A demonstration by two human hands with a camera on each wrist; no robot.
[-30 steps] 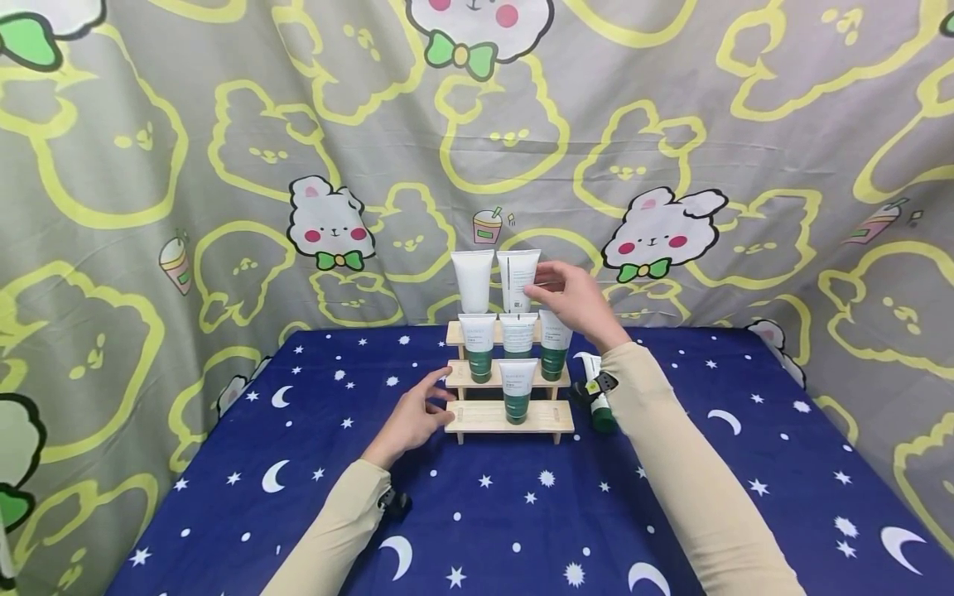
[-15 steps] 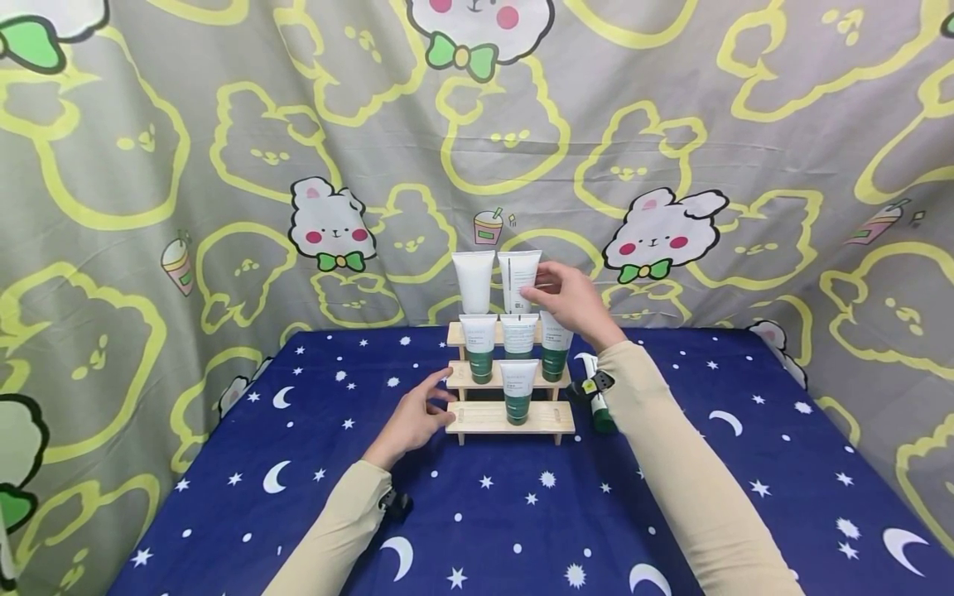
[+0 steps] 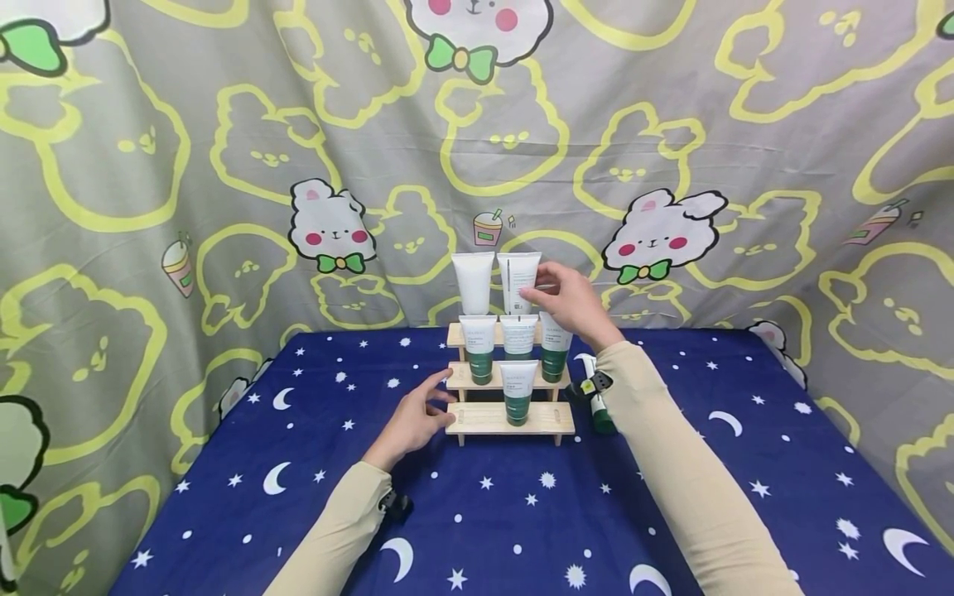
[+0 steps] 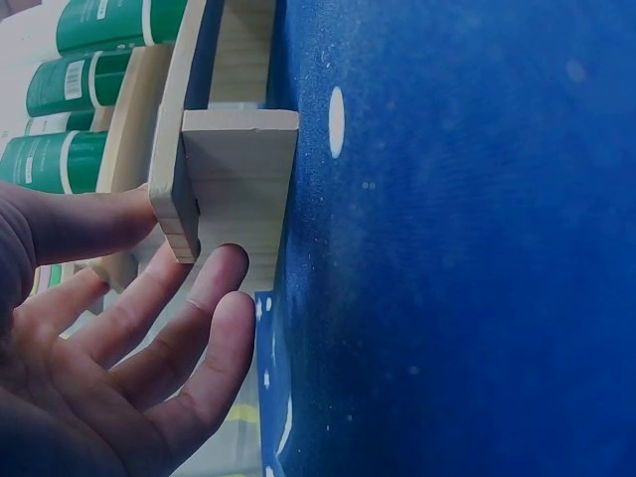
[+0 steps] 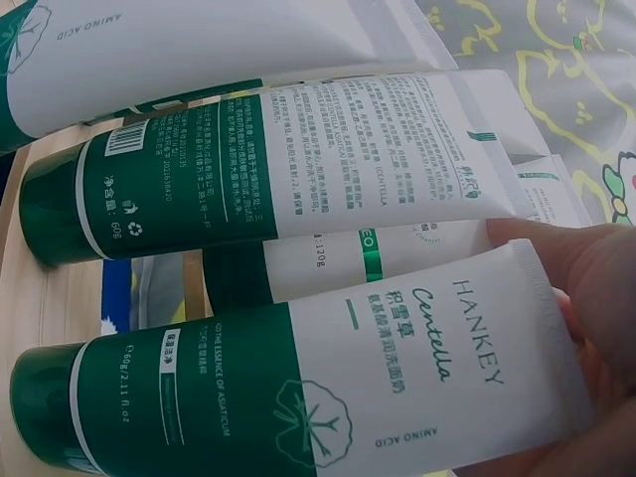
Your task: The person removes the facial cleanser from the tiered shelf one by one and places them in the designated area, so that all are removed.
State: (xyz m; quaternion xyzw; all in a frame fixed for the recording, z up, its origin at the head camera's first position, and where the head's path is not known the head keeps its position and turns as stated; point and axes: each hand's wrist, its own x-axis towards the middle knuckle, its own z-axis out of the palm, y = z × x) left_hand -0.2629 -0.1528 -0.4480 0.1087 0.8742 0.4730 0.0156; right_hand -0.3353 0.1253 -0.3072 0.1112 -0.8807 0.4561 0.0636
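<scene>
Thumb and fingertips of my right hand (image 3: 570, 300) pinch the right edge of a white tube (image 3: 514, 277) on the wooden stand's (image 3: 484, 420) top step. My left hand's (image 3: 411, 420) thumb and 1 finger pinch the stand's lowest left end, the others spread apart. On my feed, an off-balance release could topple that tube into its left neighbour (image 3: 473, 283); lowering my right wrist could knock the rightmost small tube (image 3: 553, 358) off the stand's middle step; tugging left could tip all 6.
</scene>
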